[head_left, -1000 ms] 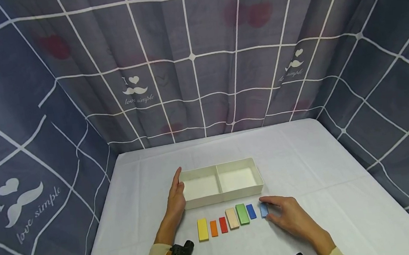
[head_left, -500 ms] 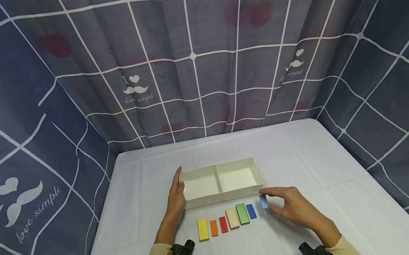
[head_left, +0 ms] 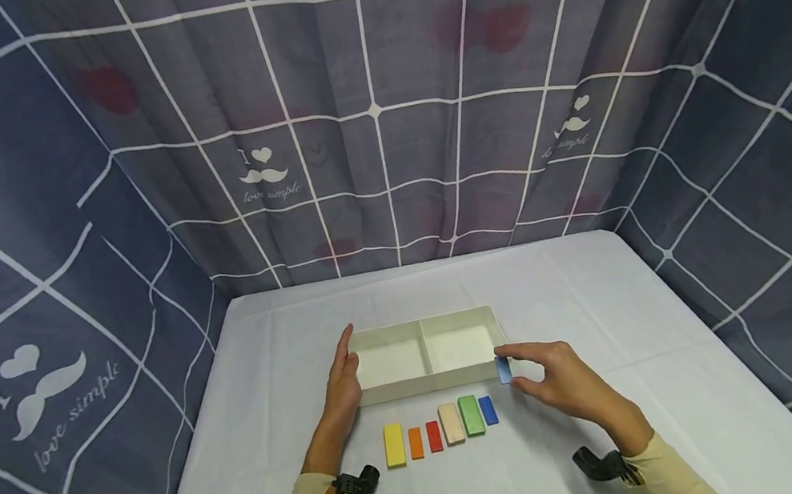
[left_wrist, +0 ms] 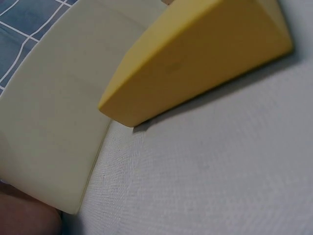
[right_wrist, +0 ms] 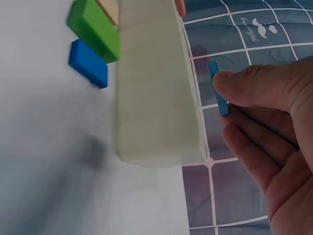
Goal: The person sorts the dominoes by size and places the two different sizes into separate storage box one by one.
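Observation:
My right hand (head_left: 562, 374) pinches a light blue block (head_left: 503, 370) between thumb and fingers, over the front right corner of a white two-compartment box (head_left: 411, 388). In the right wrist view the same light blue block (right_wrist: 218, 88) is held up off the table, above the level of the box rim. My left hand (head_left: 340, 386) rests against the box's left end with its fingers fairly straight. Before the box lies a row of blocks: yellow (head_left: 393, 445), orange (head_left: 416, 443), red (head_left: 434, 436), beige (head_left: 451, 424), green (head_left: 471, 415) and dark blue (head_left: 488, 410).
A white cloth covers the table (head_left: 606, 313). Grid-patterned curtains (head_left: 385, 143) hang behind it and on both sides. Both box compartments show bare floors. A small black camera (head_left: 359, 482) is strapped to each wrist.
My right hand has lifted the light blue block off the table and carried it forward to the box's front right corner. My left hand stays at the box's left end.

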{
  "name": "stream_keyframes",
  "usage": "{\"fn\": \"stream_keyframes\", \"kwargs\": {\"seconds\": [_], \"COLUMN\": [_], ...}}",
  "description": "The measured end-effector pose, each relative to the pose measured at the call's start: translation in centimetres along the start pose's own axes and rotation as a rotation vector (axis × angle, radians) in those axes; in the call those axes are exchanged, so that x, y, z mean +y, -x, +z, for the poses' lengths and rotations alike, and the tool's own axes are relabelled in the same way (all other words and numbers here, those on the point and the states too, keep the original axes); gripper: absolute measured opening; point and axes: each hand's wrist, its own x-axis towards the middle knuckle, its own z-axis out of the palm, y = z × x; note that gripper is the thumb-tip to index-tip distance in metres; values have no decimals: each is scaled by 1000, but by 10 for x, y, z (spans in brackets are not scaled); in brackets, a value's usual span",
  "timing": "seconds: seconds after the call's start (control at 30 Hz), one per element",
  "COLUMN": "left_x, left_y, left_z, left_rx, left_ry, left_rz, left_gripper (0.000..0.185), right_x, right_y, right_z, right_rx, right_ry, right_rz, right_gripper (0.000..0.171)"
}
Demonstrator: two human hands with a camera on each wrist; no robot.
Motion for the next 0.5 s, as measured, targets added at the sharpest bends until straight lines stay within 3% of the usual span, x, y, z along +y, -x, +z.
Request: {"fn": "stream_keyframes", "kwargs": {"seconds": [0.27, 0.5], "left_x": [-1, 1], "left_y": [0, 0], "left_z": [1, 0], "left_rx": [-12, -11], "left_ry": [-1, 6], "left_rz": [-38, -33], "left_gripper": [56, 57], "right_x": [-1, 1], "right_y": [-18, -36], "right_z": [-1, 3], "right_rx": [5, -21], "right_ry": [1, -12], "right_rz": [-5, 4], "right_gripper": [54, 54]}}
